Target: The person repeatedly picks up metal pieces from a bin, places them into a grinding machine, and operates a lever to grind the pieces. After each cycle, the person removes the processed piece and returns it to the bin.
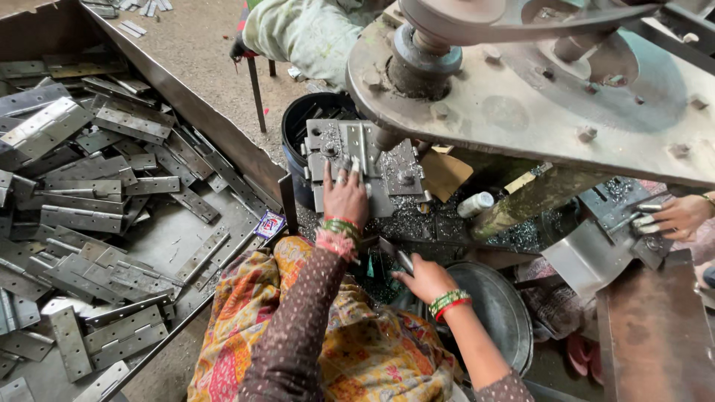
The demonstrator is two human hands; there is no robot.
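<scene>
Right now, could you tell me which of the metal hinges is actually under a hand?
The hinge on the press plate, under the left hand. The other hinges lie untouched in the tray at the left.

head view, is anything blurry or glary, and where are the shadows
Head view: soft, even daylight, no harsh glare; the hinges show only a dull sheen. Deep shadow lies under the flywheel, around the bucket. The left hand and right hand look sharp; edges bend slightly from the wide lens.
</scene>
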